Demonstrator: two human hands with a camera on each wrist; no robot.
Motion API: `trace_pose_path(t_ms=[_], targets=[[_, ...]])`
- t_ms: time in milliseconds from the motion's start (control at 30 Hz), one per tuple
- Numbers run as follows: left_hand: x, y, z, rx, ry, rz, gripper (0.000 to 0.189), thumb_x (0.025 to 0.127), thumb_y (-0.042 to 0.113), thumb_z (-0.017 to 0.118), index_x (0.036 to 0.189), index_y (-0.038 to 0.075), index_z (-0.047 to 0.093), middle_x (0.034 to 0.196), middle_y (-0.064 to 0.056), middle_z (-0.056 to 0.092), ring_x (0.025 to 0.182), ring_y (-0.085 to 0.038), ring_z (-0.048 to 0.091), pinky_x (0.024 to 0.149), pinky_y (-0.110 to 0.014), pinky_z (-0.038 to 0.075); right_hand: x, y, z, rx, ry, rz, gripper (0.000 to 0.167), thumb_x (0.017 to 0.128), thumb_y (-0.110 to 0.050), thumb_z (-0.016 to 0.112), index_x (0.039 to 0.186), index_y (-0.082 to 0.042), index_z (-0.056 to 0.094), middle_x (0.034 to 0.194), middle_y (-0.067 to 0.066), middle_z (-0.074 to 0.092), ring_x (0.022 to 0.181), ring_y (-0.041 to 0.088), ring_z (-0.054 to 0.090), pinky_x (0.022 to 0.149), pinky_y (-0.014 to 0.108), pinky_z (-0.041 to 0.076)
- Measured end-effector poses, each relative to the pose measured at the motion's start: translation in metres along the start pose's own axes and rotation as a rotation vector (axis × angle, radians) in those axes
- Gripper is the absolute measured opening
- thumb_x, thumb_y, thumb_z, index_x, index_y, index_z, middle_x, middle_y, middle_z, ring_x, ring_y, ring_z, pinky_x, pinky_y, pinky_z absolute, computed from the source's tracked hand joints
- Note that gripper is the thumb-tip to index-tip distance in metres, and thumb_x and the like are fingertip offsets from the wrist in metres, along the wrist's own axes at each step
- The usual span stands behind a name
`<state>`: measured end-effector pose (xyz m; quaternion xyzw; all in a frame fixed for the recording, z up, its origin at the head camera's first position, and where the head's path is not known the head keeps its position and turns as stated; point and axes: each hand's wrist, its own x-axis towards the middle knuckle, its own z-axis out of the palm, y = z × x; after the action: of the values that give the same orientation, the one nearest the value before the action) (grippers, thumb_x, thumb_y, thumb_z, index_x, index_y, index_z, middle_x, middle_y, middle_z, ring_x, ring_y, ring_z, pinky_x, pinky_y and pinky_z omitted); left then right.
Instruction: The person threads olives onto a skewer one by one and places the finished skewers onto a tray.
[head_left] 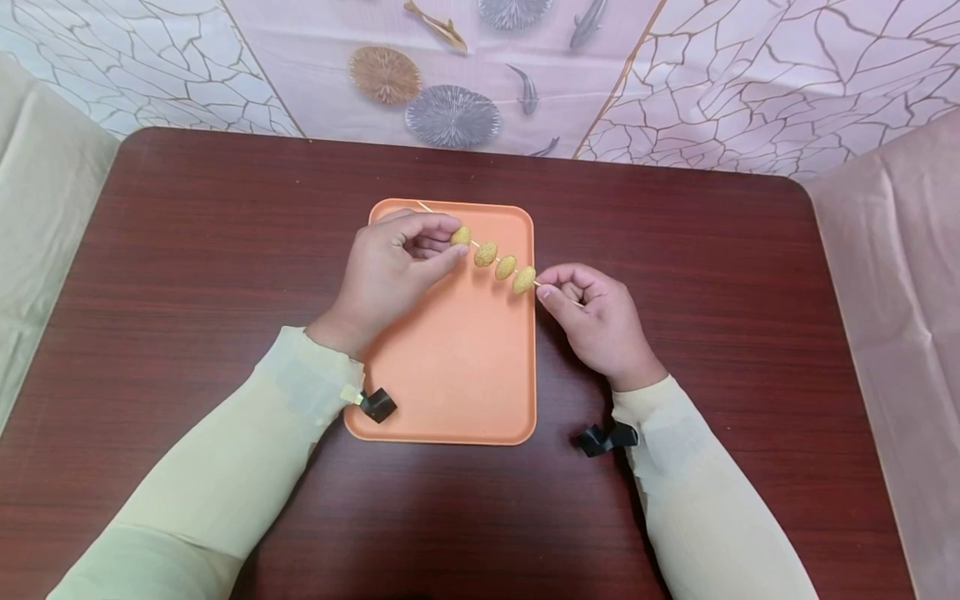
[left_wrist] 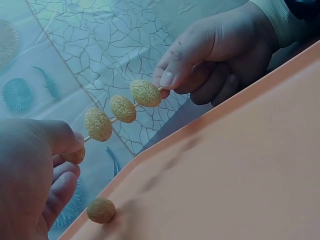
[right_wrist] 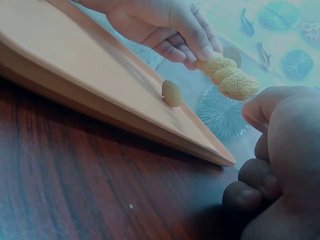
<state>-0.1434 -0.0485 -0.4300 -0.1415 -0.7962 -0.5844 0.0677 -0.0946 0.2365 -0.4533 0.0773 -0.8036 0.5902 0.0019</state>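
A thin wooden skewer [head_left: 423, 206] runs through several yellow, rough-skinned oval balls [head_left: 486, 254], held slantwise above the orange tray [head_left: 442, 367]. My left hand [head_left: 393, 271] pinches the ball [head_left: 461, 237] farthest along the skewer between thumb and forefinger. The skewer's other end is gripped by my right hand [head_left: 606, 329], thumb against forefinger, just beyond the tray's right edge. In the left wrist view, another similar ball [left_wrist: 101, 210] lies loose on the tray near its rim; the right wrist view also shows this loose ball [right_wrist: 172, 93]. In the head view it is hidden.
The tray lies on a dark red-brown wooden table [head_left: 712, 333]. Behind the table hangs a patterned cloth [head_left: 525, 92], with pale fabric [head_left: 892, 275] along the right side. Black wrist-camera pieces [head_left: 378, 406] sit at both cuffs.
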Motion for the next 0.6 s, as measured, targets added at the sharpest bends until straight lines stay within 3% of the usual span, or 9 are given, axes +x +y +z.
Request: trace_pose_path(t_ms=[600], targets=[[-0.0012, -0.0018, 0.0043, -0.021, -0.03, -0.007, 0.023, 0.093, 0.009, 0.093, 0.114, 0.005, 0.084, 0.105, -0.007, 0.082, 0.09, -0.011, 0.079, 0.084, -0.022, 0.068, 0.0004, 0.0003, 0.0004, 0.011, -0.007, 0.0, 0.012, 0.106, -0.01, 0.077, 0.113, 0.0, 0.079, 0.064, -0.007, 0.05, 0.06, 0.006, 0.044, 0.056, 0.021, 0.037]])
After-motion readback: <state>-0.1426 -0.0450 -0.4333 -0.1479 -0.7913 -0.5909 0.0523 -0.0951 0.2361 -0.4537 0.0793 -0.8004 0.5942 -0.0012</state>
